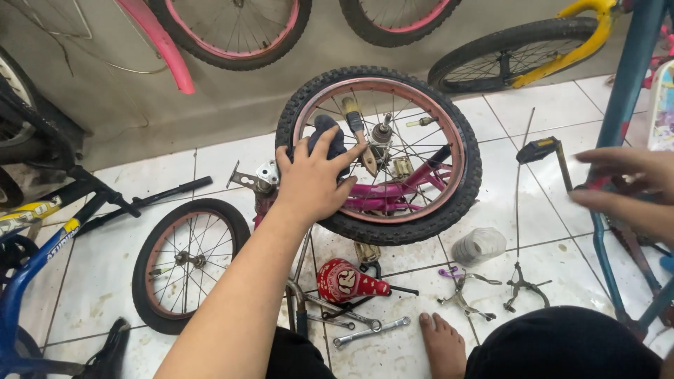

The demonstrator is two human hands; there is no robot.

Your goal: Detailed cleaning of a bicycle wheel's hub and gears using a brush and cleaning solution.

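Left hand (312,179): fingers spread, palm pressing a dark cloth (328,135) against the upright wheel (379,154); not closed round anything.
Cloth: under the fingertips, at the upper left of the rim, partly covered by the hand.
Wheel: black knobby tyre, pink rim, standing on the tiled floor (547,224); it sits directly beneath and beyond the left hand, with the pink frame (400,193) behind the spokes.
Brush (358,137): wooden handle, resting among the spokes just right of the cloth, close to the left fingertips.
Right hand (625,186): blurred at the right edge, fingers extended and apart, holding nothing visible; near the blue frame tube (621,91) and well apart from the wheel.
Floor items: second wheel (186,263) lying flat to the left; red bell (345,281) and spanners (371,332) near the bare foot (442,344).
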